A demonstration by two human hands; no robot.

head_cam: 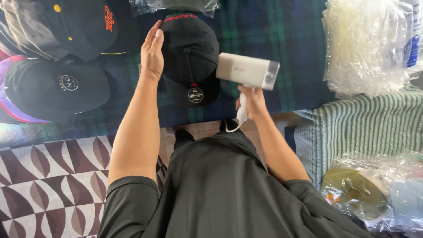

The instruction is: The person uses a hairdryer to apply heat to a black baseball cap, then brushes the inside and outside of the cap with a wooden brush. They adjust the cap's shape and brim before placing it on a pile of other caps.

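Black fabric meets the flat, open left hand [152, 52], steadying a black baseball cap [190, 57] on the plaid cloth [282, 39]. The right hand [250, 100] grips a beige handheld steamer [247, 70] beside its crown; other caps [57, 86] wait untouched.

Black caps [57, 83] left, plastic bags [365, 48] right.

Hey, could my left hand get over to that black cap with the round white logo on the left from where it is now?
Probably yes. The left hand rests against the side of the black cap in the middle, and the logo cap lies just to its left on the plaid cloth, with nothing between them.
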